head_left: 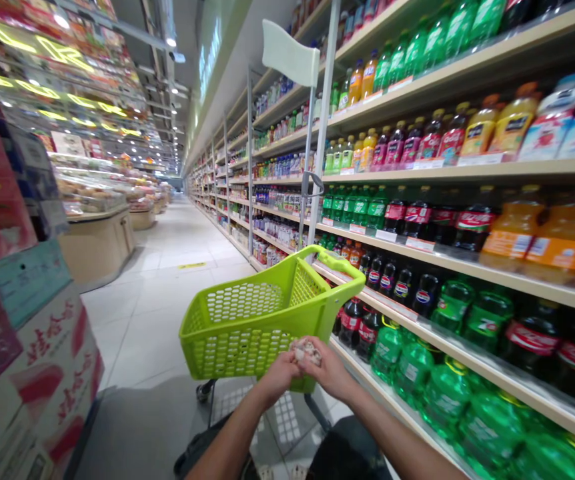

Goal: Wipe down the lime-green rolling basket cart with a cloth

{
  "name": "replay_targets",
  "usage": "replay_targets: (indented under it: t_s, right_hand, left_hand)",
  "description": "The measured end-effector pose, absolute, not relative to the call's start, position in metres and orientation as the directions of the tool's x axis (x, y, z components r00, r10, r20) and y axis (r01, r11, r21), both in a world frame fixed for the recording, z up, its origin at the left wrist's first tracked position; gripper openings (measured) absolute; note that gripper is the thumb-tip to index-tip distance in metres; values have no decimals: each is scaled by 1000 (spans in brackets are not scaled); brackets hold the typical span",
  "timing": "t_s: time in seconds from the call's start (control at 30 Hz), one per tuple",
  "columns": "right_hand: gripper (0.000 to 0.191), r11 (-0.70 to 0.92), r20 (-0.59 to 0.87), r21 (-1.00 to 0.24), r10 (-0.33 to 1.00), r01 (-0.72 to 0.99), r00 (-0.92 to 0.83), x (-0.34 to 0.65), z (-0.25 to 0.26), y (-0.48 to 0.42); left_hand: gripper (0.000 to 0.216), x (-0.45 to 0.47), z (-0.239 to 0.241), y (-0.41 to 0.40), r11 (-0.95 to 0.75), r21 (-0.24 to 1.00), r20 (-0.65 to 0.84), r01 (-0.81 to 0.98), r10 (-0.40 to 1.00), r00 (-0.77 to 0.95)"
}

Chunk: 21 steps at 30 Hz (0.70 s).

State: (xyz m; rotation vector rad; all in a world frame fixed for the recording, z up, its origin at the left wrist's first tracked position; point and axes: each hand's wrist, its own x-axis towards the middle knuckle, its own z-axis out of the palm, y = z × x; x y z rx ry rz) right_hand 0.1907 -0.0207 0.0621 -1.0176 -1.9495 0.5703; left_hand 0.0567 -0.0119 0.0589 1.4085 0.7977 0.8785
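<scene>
My left hand (280, 375) and my right hand (328, 373) meet in front of me, fingers curled round a small pale crumpled thing (307, 349) that I cannot name. They are held just at the near rim of a lime-green plastic trolley basket (247, 323), which looks empty. A pole with a white flag (290, 57) rises from the trolley's far right side.
Shelves of soft-drink bottles (432, 207) run along the right, close to the trolley. Stacked red and white cartons (32, 360) stand at the left. A long tiled aisle (167, 253) stretches ahead, with counters (97, 240) on its left.
</scene>
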Motion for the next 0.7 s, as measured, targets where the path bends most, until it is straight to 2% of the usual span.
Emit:
replay_targets:
  t_s: [0.07,0.13,0.2,0.23,0.3,0.37,0.4,0.47,0.57,0.63,0.7]
  right_hand:
    - [32,591,455,-644,807,486,-378,193,66,-15]
    - [30,641,490,-561,767,524,-414,201,78,-3]
    - [33,648,593,-477,736,594,-327,216,96,17]
    - [37,616,662,-442,715,653,-226,227,106,28]
    - [44,502,796,-354,605,790,-28,251,121,50]
    - [48,368,867,-303,490,879,93,270,122,65]
    - [50,341,881,-279,464,898,97,275,115,69]
    - [51,389,872,-215,490,896,-3,273,85,69]
    - [46,564,760,-109,578,818,-297,254,27,52]
    - [40,624,691,-117,610,773,-388,246,6,40]
    - [38,620,707,-188,624,761,-333,248,11,33]
  left_hand:
    - [27,45,64,-9,-49,997,7,65,848,529]
    - [29,29,73,0,-114,971,0,212,881,472]
    - [33,4,83,14,-165,906,73,389,968,240]
    - [37,-10,86,21,-162,860,141,485,987,80]
    - [43,-37,87,30,-136,685,305,716,946,-113]
    - [51,-58,78,33,-24,480,307,877,941,-143]
    - [56,-65,72,32,13,383,283,924,950,-131]
    - [66,-70,60,27,41,250,230,967,968,-100]
    - [70,-68,50,22,28,184,206,982,976,-66]
    - [72,-66,49,21,18,172,182,985,982,-50]
    - [74,-65,50,21,16,166,174,986,984,-46]
